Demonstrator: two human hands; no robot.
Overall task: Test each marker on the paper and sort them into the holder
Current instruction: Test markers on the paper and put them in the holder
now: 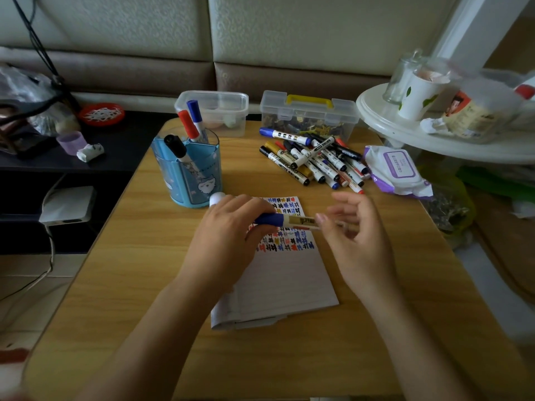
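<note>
My left hand point(231, 224) grips a marker point(292, 221) by its blue cap, holding it level over the marked part of the paper point(289, 273). My right hand point(359, 233) hovers at the marker's white barrel with relaxed, blurred fingers, its thumb tip against the barrel. The top of the paper is covered in small red, blue, black and yellow test marks. A blue holder point(188, 172) stands at the left with a black, a red and a blue marker in it. A pile of several markers point(315, 160) lies behind the paper.
Two clear plastic boxes point(214, 111) point(309, 114) stand at the table's back edge. A pack of wipes point(398, 169) lies right of the pile. A small white round thing point(217, 198) shows beside my left hand. A white round side table point(405, 131) with cups crowds the right.
</note>
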